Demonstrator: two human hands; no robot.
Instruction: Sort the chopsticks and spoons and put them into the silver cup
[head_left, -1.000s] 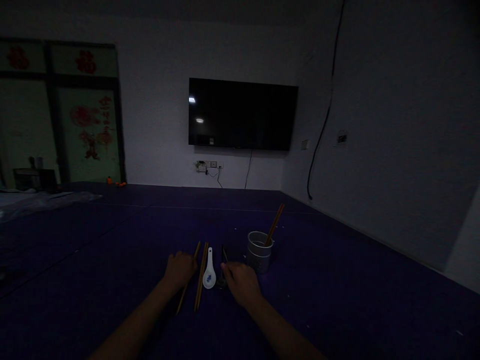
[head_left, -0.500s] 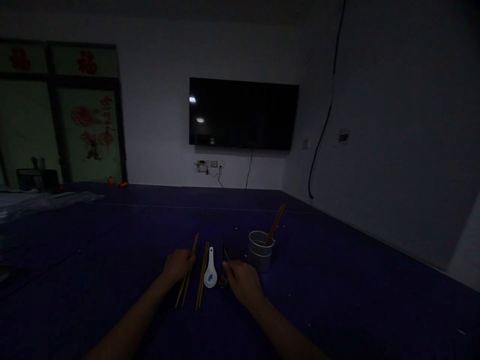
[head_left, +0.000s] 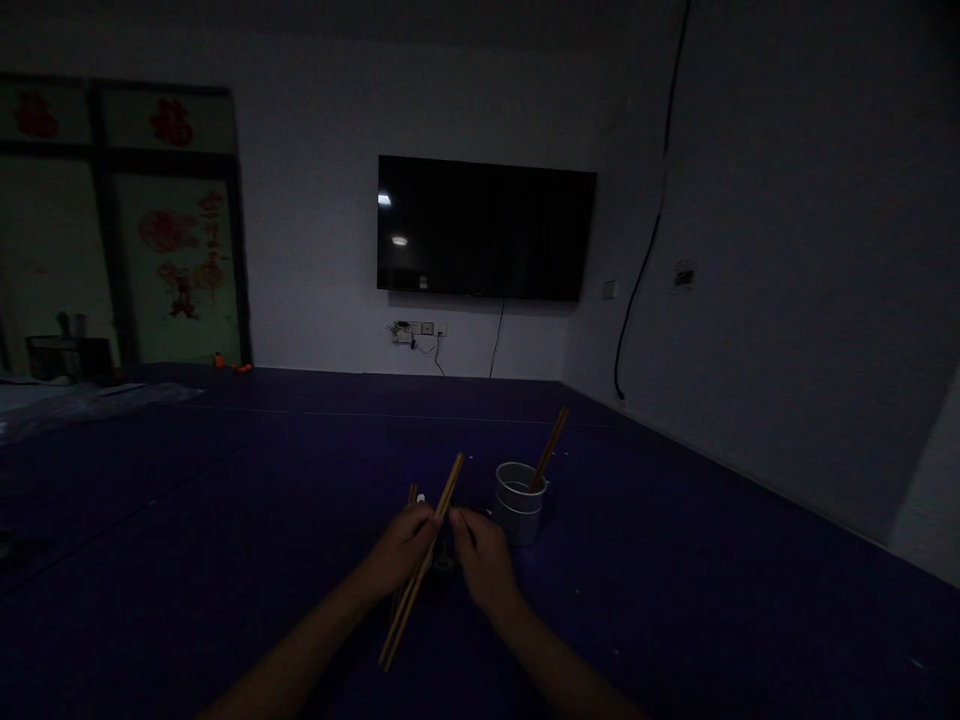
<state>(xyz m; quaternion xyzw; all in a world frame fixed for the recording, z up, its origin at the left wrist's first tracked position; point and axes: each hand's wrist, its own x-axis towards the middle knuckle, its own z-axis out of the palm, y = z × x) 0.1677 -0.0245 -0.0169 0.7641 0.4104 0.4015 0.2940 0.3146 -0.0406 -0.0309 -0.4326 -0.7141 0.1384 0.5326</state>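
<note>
- The pale wall (head_left: 315, 250) spans the back of the dim room; it meets the far edge of the purple surface.
- The purple surface (head_left: 225, 500) fills the lower view; its far right corner lies where two walls meet, and its near edge is out of view.
- The black screen (head_left: 487, 230) hangs above the far edge; the glass door (head_left: 176, 260) with red decorations stands beyond the far left part.
- The left hand (head_left: 405, 545) is closed narrowly, thumb against fingers, on the held chopsticks (head_left: 409, 610); they slant, upper ends leaning right towards the far edge, lower ends towards the near side.
- The right hand (head_left: 486, 565) is just beside it, thumb and fingers close together; whether anything is pinched there, I cannot tell.
- The grey cup (head_left: 519, 520) stands upright just beyond the right hand; the cup's chopsticks (head_left: 553, 445) lean in it to the right.
- The white spoon (head_left: 421, 498) lies mostly hidden behind the left hand, beside more chopsticks (head_left: 412, 492).
- A small dark object (head_left: 444, 565) lies between the hands, too dim to identify.
</note>
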